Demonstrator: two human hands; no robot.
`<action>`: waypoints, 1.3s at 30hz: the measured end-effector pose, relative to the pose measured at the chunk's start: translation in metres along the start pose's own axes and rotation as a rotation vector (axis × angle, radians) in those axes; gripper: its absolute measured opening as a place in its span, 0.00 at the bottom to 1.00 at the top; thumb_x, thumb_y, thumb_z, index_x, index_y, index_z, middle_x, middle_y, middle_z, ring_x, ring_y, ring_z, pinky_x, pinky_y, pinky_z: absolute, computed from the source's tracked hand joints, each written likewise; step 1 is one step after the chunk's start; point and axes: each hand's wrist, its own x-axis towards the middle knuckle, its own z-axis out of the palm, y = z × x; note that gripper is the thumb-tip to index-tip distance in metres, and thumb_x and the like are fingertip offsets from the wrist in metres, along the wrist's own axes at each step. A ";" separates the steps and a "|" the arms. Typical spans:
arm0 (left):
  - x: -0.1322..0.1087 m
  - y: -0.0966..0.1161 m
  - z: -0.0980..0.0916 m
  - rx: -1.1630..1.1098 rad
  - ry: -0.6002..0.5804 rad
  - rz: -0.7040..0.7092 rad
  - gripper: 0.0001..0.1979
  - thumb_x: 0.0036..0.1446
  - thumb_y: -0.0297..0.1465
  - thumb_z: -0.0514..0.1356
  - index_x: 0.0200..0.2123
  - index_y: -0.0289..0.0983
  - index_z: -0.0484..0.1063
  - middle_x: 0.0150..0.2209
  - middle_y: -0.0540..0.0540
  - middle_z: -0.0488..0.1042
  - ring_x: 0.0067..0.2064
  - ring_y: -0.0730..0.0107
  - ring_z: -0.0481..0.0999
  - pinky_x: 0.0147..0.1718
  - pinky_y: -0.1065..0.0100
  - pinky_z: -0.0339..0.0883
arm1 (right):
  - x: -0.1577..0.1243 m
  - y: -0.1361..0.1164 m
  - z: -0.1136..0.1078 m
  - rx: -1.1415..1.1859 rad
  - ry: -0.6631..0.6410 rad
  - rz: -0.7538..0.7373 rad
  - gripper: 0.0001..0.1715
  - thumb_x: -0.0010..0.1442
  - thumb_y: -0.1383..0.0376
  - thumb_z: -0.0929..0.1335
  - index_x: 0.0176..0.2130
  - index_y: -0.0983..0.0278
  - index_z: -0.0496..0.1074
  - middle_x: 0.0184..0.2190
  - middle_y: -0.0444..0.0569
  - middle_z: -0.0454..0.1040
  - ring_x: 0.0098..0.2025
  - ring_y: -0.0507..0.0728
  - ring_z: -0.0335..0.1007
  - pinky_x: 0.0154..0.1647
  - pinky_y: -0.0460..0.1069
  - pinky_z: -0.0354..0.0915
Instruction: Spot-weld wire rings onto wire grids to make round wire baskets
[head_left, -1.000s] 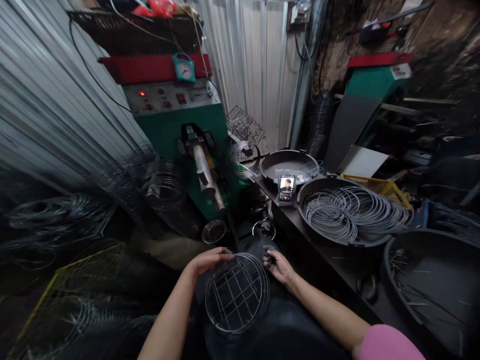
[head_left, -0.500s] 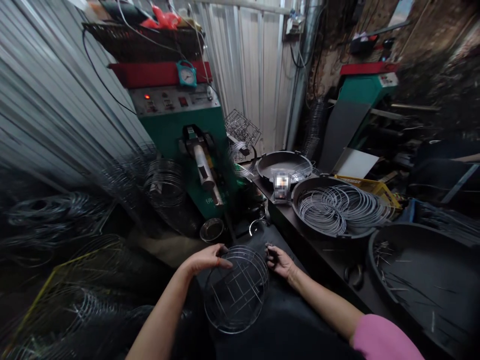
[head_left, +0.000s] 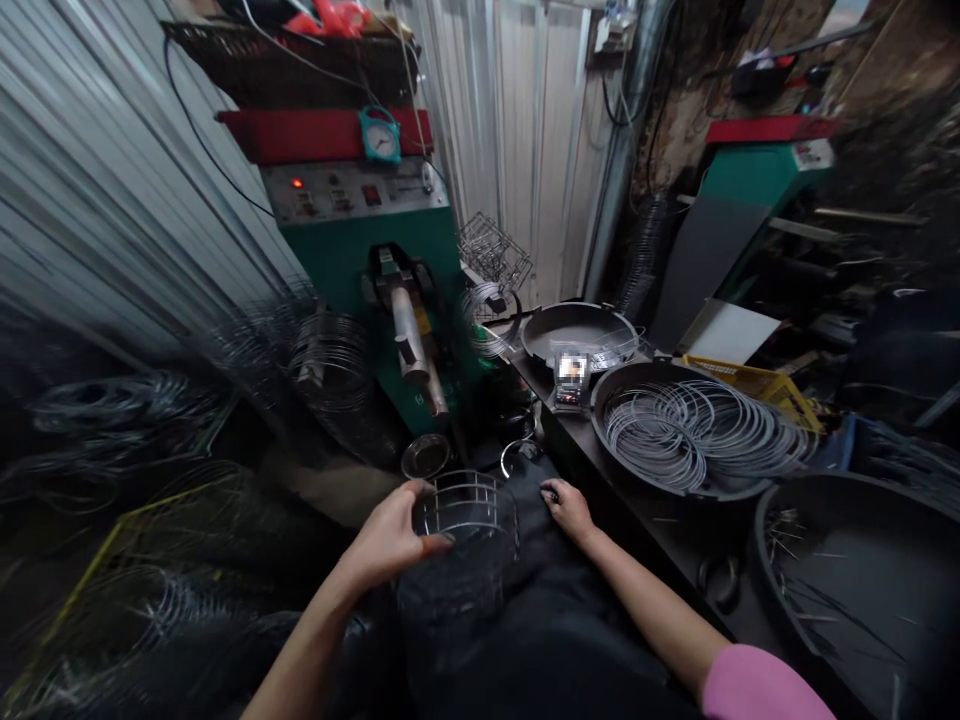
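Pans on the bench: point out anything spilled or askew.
Short wire pieces lie scattered at odd angles in the nearest black pan, unlike the wire rings overlapping in the next pan. Nothing else stands out.

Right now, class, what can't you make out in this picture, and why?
Head view, what, if anything, the right hand holds: its curled fingers hide the palm.
Head view, the lower part of the wire rack at the left hand: blur and darkness.
Head view, the phone screen's picture: pixelation covers part.
Head view, the nearest pan's right side: cut off by the right edge.
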 end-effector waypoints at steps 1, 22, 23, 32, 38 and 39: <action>0.001 0.002 -0.003 0.049 0.084 0.022 0.33 0.36 0.41 0.65 0.47 0.35 0.66 0.52 0.40 0.68 0.54 0.53 0.67 0.53 0.58 0.59 | 0.002 -0.001 0.000 -0.022 -0.026 -0.006 0.10 0.51 0.65 0.65 0.34 0.61 0.74 0.35 0.49 0.75 0.38 0.57 0.71 0.43 0.52 0.64; 0.059 0.005 0.040 0.324 0.363 0.054 0.31 0.38 0.36 0.64 0.49 0.33 0.67 0.57 0.35 0.63 0.58 0.50 0.59 0.54 0.56 0.53 | 0.060 -0.165 0.019 -0.308 -0.299 -0.153 0.06 0.51 0.67 0.67 0.34 0.61 0.69 0.28 0.44 0.73 0.30 0.53 0.67 0.30 0.45 0.55; 0.059 0.005 0.041 0.326 0.367 0.054 0.31 0.38 0.36 0.64 0.48 0.33 0.67 0.57 0.35 0.63 0.58 0.50 0.60 0.54 0.56 0.54 | 0.056 -0.162 0.023 -0.260 -0.269 -0.149 0.05 0.51 0.67 0.67 0.33 0.61 0.69 0.27 0.43 0.73 0.29 0.52 0.67 0.30 0.44 0.56; 0.060 -0.001 0.043 0.313 0.395 0.092 0.29 0.38 0.35 0.64 0.47 0.34 0.67 0.56 0.36 0.64 0.57 0.51 0.61 0.54 0.55 0.57 | 0.055 -0.143 0.029 0.059 -0.382 -0.258 0.15 0.50 0.75 0.64 0.36 0.64 0.74 0.31 0.45 0.76 0.35 0.53 0.72 0.37 0.45 0.64; 0.063 -0.004 0.033 0.243 0.364 0.076 0.30 0.36 0.36 0.65 0.47 0.37 0.68 0.56 0.38 0.64 0.57 0.50 0.62 0.54 0.54 0.57 | 0.067 -0.141 0.016 0.022 -0.559 -0.473 0.15 0.56 0.71 0.65 0.43 0.65 0.74 0.39 0.51 0.76 0.42 0.55 0.71 0.44 0.49 0.65; 0.064 -0.005 0.032 0.227 0.356 0.071 0.30 0.36 0.36 0.65 0.47 0.37 0.68 0.56 0.39 0.64 0.58 0.50 0.62 0.55 0.55 0.57 | 0.069 -0.142 0.014 0.004 -0.575 -0.510 0.15 0.55 0.70 0.66 0.44 0.65 0.73 0.39 0.52 0.75 0.42 0.56 0.71 0.44 0.50 0.65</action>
